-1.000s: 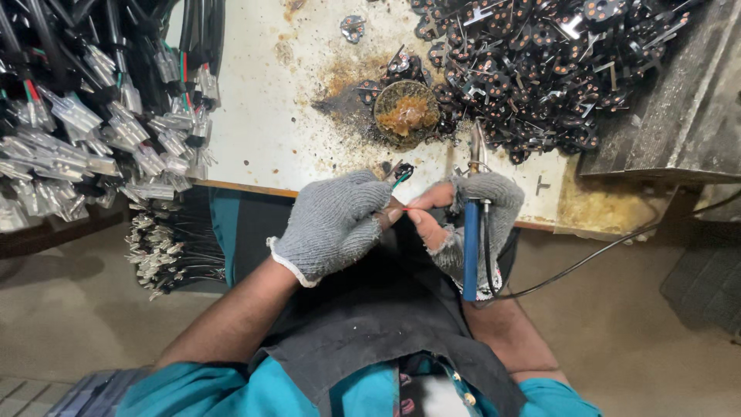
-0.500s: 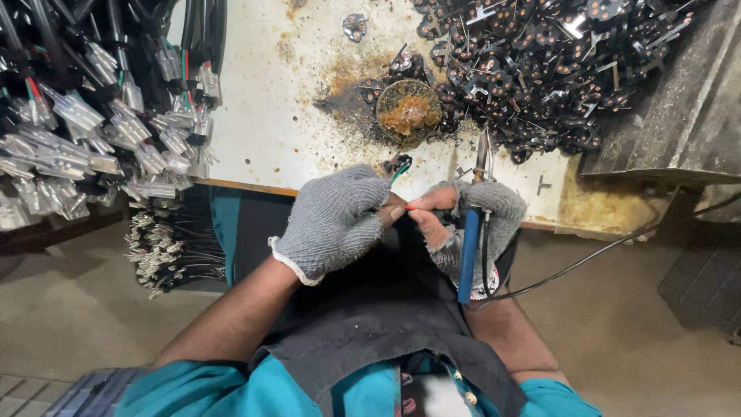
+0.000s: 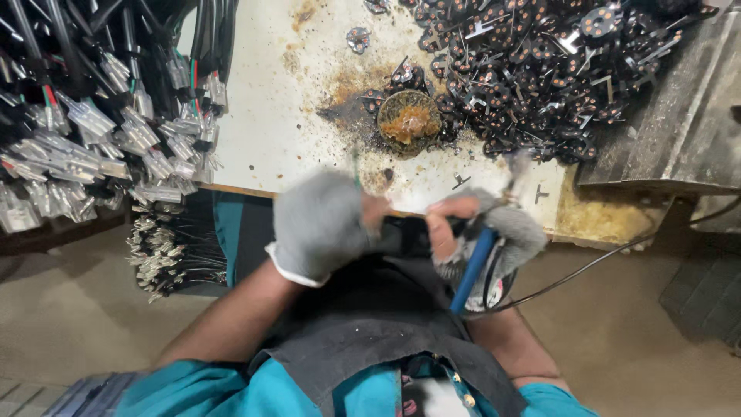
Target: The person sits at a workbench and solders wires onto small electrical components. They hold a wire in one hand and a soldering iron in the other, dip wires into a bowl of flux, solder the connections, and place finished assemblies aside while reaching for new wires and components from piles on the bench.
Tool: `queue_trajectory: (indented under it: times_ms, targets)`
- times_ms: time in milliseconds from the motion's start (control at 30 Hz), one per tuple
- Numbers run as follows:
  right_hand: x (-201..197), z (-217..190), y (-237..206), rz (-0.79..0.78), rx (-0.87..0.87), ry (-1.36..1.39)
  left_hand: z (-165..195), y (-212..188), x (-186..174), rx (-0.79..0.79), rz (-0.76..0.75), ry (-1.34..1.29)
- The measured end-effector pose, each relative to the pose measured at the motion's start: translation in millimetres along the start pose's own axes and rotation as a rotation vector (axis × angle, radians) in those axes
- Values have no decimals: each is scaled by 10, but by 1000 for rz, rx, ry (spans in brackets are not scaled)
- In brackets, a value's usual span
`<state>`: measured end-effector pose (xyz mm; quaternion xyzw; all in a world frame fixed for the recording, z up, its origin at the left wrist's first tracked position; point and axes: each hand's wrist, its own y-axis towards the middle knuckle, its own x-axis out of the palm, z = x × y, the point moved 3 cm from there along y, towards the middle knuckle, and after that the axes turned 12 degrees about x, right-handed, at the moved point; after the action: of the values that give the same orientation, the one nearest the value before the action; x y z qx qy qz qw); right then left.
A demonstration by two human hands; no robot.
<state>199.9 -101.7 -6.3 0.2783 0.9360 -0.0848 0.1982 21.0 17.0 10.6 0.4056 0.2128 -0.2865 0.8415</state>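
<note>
Gloved hands [image 3: 401, 228] at bench edge; right grips blue-handled soldering iron [image 3: 472, 269].

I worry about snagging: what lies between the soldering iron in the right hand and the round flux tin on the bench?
Nothing visible blocks it. Between the soldering iron in the right hand and the flux tin lies only stained bench.

Your left hand [image 3: 320, 224] has pulled slightly away from your right hand [image 3: 482, 232] and now blurs with motion. The blue-handled soldering iron [image 3: 472, 270] has tilted, its tip swung to the right toward the desk [image 3: 262, 116] edge.
</note>
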Motion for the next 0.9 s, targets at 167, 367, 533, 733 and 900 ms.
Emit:
queue_trajectory:
  times_ms: [167,367,533,733,900]
  targets:
    - [40,-157,107,80,-67,66,-337,343,-37,-393,-5,-114]
    - [42,-290,193,26,-46,-133,-446,445,76,-400,-29,-92]
    - [58,-242,179,33,-122,74,-453,392,121,-409,-17,-60]
    - [-36,-256,131,-29,1,-143,-240,487,-112,-278,-2,-49]
    - [-34,-230,72,-152,-42,-124,-81,240,-119,-394,-456,-665]
